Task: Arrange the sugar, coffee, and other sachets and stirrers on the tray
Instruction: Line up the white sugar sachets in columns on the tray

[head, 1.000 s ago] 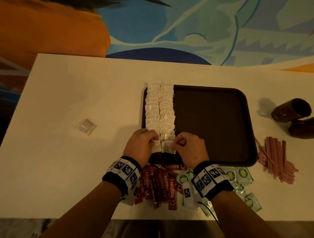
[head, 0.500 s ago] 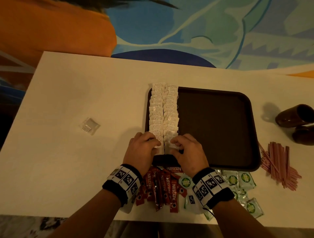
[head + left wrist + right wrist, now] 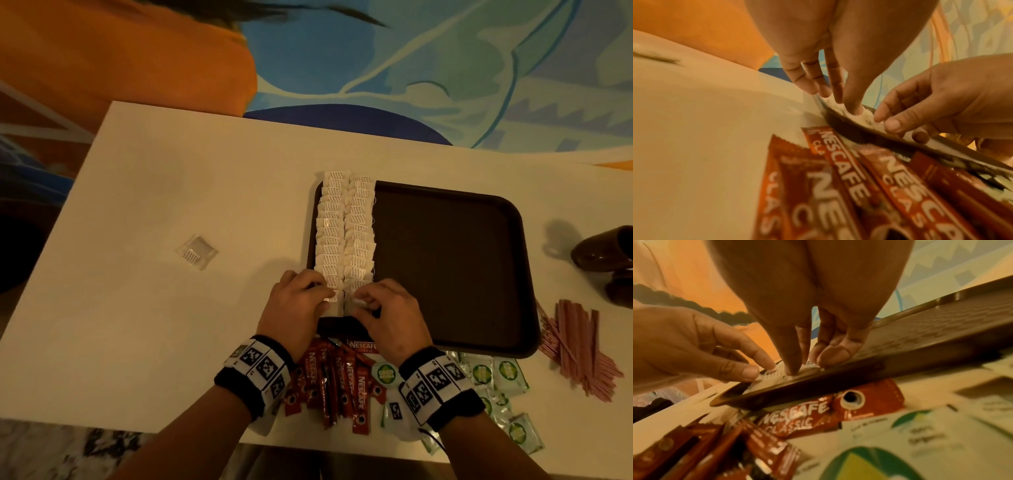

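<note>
A clear packet (image 3: 197,251) is seen lying alone on the white table (image 3: 137,308), well to the left of the tray (image 3: 452,260). Nothing lies between it and the tray.

The left hand (image 3: 297,306) is placed at the tray's near-left corner, fingers curled down onto the nearest white sachet of the left row; thumb and fingertips (image 3: 856,110) are pressed into the white paper, so the sachet is counted as pinched. The right hand (image 3: 387,313) is set just beside it, and its fingertips (image 3: 791,369) are pinched on the nearest sachet of the right row. The near ends of both rows are hidden by the hands.

Red coffee sticks (image 3: 337,380) are fanned on the table against the tray's near edge, under and between the wrists. Green-and-white sachets (image 3: 500,373) are scattered right of them, partly covered by the right wristband. Pink stirrers (image 3: 579,353) are piled off the tray's near-right corner. Two dark brown cups (image 3: 606,253) are lying on their sides right of the tray, cut off by the frame edge.

Surface: plain white tabletop. Beyond the tray's far side, a floor or wall patterned in orange, blue and pale green is seen; which one cannot be told.

Tray: dark brown, rounded corners. Two rows of white sachets (image 3: 346,236) are laid overlapping along its left side, far edge to near edge. The rest of the tray floor is bare.
</note>
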A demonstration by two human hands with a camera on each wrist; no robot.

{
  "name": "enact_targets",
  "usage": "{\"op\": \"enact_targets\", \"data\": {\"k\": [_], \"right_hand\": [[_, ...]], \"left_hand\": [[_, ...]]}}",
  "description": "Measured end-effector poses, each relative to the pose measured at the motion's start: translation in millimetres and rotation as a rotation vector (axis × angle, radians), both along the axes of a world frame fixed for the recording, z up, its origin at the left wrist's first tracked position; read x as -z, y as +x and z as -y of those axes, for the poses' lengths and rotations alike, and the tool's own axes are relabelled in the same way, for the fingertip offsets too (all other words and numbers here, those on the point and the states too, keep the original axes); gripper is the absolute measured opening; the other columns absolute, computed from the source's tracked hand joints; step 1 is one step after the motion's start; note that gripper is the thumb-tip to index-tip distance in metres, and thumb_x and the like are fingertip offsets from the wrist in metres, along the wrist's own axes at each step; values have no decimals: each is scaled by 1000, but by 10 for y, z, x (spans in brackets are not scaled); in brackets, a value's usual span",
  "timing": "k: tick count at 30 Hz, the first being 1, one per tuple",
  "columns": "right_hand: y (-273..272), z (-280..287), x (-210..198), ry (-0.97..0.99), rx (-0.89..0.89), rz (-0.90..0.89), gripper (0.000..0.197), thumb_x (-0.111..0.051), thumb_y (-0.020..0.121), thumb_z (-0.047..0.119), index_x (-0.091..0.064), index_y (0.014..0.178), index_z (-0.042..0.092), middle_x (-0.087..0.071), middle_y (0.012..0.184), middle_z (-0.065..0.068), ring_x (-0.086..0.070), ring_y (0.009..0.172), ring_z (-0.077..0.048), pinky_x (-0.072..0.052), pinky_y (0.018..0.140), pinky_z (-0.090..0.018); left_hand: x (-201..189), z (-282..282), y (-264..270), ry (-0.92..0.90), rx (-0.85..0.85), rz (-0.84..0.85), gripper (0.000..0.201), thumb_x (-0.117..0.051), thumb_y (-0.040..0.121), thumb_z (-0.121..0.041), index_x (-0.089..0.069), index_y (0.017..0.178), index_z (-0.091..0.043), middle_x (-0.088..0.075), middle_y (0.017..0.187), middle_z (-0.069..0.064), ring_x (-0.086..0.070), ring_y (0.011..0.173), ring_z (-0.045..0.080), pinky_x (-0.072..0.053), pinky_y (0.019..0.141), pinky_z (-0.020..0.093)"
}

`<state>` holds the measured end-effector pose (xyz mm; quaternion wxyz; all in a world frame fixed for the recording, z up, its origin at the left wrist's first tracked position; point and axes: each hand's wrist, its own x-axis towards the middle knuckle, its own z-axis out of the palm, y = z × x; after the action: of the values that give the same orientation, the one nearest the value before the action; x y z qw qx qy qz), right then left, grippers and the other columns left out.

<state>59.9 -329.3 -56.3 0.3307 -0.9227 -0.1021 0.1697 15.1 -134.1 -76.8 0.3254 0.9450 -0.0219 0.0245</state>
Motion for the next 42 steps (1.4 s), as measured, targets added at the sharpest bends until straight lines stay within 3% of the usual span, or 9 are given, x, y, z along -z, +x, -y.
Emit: {"op": "enact_targets", "data": {"k": [4, 9, 13, 19, 23, 28, 34, 40, 42], "right_hand": [[-3, 12, -90, 0, 18, -8, 19, -78, 89, 26, -71, 106, 29, -56, 105, 14, -58, 91, 0, -51, 78, -17], [-11, 10, -157, 6, 39, 23, 22, -79, 88, 27, -71, 108, 29, -57, 104, 14, -58, 89, 5, -47, 76, -11], [-46, -44, -148, 24, 39, 49, 19, -80, 88, 23, -72, 105, 25, -59, 101, 12, -59, 87, 2, -49, 74, -12], [-44, -50, -184, 52, 81, 56, 15, -80, 88, 22, -72, 100, 26, -59, 98, 13, -59, 85, 0, -48, 73, -10], [-31, -6, -213, 61, 102, 77, 15, -80, 88, 21, -73, 100, 26, -61, 98, 12, -61, 84, -1, -53, 75, -15], [-50, 0, -217, 87, 123, 89, 16, -80, 88, 20, -73, 102, 25, -61, 98, 11, -61, 83, 0, -54, 75, -15], [-52, -46, -262, 100, 97, 92, 15, -78, 90, 21, -73, 104, 24, -61, 100, 12, -60, 84, 0, -53, 75, -15], [-23, 21, -304, 132, 136, 84, 21, -78, 89, 23, -71, 108, 28, -60, 98, 14, -61, 82, 1, -51, 71, -13], [-30, 56, -317, 151, 141, 67, 24, -79, 89, 25, -70, 111, 30, -60, 98, 16, -61, 82, 1, -51, 70, -11]], "left_hand": [[-130, -389, -17, -69, -239, 32, 15, -70, 92, -20, -72, 106, -21, -59, 116, -3, -53, 104, 19, -43, 94, 29], [-12, -1450, 44, 135, -635, -195, 43, -55, 94, -49, -64, 122, -17, -58, 129, 12, -51, 121, 34, -38, 109, 40], [-50, -1777, 128, 177, -772, -454, 58, -61, 94, -47, -54, 132, -4, -43, 136, 25, -46, 123, 48, -45, 101, 55], [17, -1674, 210, 124, -730, -455, 33, -64, 96, -29, -60, 116, -4, -45, 130, 25, -52, 113, 49, -48, 97, 54], [16, -1600, 209, 100, -669, -383, 16, -63, 95, -22, -59, 105, -10, -60, 110, 21, -57, 103, 43, -50, 86, 47], [-23, -1522, 277, 43, -658, -428, 45, -71, 88, -44, -55, 118, -14, -62, 116, 15, -58, 111, 39, -51, 90, 47], [-91, -1370, 381, 66, -588, -435, 26, -72, 91, -34, -57, 100, -14, -65, 103, 15, -58, 88, 32, -44, 72, 37], [-530, -806, 428, -87, -245, -291, 10, -74, 89, -22, -67, 96, -24, -66, 95, 5, -65, 79, 25, -57, 73, 40], [-669, -536, 432, -113, -94, -280, 16, -73, 90, -20, -71, 103, -26, -65, 97, 2, -65, 82, 21, -56, 74, 36]]}}
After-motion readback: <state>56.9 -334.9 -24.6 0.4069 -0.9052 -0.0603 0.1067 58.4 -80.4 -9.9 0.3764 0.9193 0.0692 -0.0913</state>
